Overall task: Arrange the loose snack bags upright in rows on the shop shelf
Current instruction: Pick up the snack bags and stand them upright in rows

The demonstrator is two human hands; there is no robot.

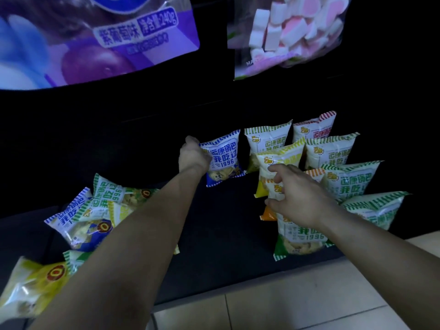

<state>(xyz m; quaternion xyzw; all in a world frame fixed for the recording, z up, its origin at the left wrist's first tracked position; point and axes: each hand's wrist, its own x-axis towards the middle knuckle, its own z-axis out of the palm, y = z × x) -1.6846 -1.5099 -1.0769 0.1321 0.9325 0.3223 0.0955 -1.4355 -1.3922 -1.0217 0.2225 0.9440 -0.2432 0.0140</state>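
My left hand (pixel 193 156) grips the upper left corner of a blue-striped snack bag (pixel 223 160), which stands upright at the back of the dark shelf (pixel 221 225). My right hand (pixel 297 194) rests with fingers curled on the top of an orange-striped bag (pixel 269 213), in front of a yellow-striped bag (pixel 278 160). Rows of upright green-striped bags (pixel 347 179) and a red-striped bag (pixel 314 127) stand on the right. A loose pile of bags (pixel 95 215) lies flat on the left, partly hidden by my left forearm.
A yellow bag (pixel 31 284) lies at the shelf's front left corner. Above hang a large purple grape-flavour bag (pixel 100 36) and a clear bag of pink and white marshmallows (pixel 292 29). Beige floor tiles (pixel 309 298) run along the shelf's front edge.
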